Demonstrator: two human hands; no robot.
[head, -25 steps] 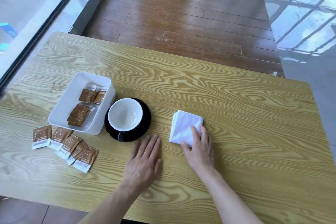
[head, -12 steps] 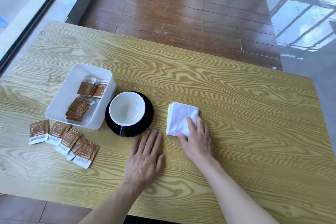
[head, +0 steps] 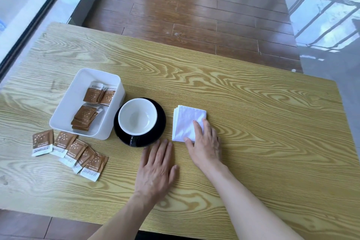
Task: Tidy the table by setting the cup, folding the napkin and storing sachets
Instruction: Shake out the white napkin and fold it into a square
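A cup [head: 137,116] with a white inside and black outside sits upright on a black saucer [head: 160,122] near the table's middle. Right of it lies a folded white napkin [head: 185,121]; my right hand [head: 205,142] presses its near right corner with straight fingers. Flat on the wood just in front of the saucer rests my left hand [head: 156,167], holding nothing. A white rectangular box [head: 64,111] left of the cup holds several brown sachets [head: 85,117]. More brown sachets [head: 70,150] lie fanned on the table in front of the box.
The wooden table [head: 253,122] has its far edge against a brown plank floor [head: 194,6]. A glass wall with a dark frame [head: 35,19] runs along the left. The table's right half is bare wood.
My right hand has slid the napkin a little to the left, closer to the saucer. My left hand stays flat on the table.
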